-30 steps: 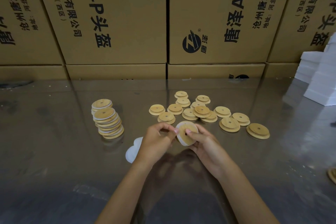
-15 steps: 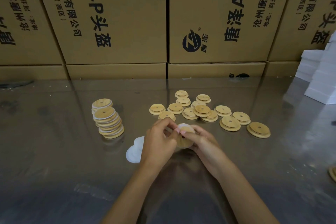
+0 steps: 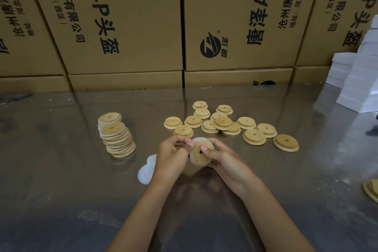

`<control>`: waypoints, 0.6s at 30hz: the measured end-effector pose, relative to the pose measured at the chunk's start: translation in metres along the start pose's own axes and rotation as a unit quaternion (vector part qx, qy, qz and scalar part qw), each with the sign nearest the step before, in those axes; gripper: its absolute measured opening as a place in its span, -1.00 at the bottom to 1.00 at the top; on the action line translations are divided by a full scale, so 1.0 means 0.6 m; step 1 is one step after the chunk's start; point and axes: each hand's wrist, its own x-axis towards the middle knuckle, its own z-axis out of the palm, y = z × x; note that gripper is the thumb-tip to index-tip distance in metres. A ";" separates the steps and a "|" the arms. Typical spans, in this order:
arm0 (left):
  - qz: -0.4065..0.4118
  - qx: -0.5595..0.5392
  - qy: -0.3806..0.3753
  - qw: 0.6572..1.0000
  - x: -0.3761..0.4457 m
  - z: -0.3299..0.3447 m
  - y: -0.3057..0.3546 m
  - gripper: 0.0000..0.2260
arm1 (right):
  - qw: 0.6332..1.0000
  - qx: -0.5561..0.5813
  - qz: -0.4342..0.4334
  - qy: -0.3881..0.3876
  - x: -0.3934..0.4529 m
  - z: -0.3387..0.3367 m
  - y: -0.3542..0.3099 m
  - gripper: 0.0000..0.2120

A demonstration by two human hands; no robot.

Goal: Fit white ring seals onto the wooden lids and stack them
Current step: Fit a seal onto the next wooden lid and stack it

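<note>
Wood lid (image 3: 201, 152): tilted back up since half a second ago, both hands pinching it.
Seal (image 3: 194, 143): white, around the lid's rim, apparently seating.
Left hand (image 3: 173, 154): fingertips on the lid's left edge.
Right hand (image 3: 224, 159): grips the right edge.
Stack (image 3: 116, 137): well left, next stop.

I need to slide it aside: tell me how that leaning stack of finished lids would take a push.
The stack of finished lids leans toward the camera with its discs offset, so a low push would probably topple it. The steel table looks slick; spilled discs might slide or roll.

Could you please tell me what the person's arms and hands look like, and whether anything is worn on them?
Both forearms are bare, with no sleeves in view. The left hand and right hand wear no gloves, rings, watch or bracelet that I can see. The fingernails look pale, possibly polished.
</note>
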 end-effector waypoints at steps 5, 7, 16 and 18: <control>-0.039 -0.027 -0.013 0.999 0.002 -0.008 0.005 -0.83 | 1.000 -0.004 0.002 0.006 0.001 -0.002 -0.001 -0.71; -0.041 -0.019 -0.016 0.999 0.004 -0.010 0.004 -0.85 | 1.000 -0.003 0.003 0.007 0.002 -0.002 0.000 -0.71; 0.017 0.036 -0.019 0.999 0.009 -0.011 0.000 -0.88 | 0.999 0.030 0.011 0.006 0.003 0.000 0.000 -0.82; 0.021 0.042 -0.023 0.999 0.011 -0.012 -0.001 -0.88 | 0.999 0.031 0.012 0.006 0.003 -0.001 0.001 -0.80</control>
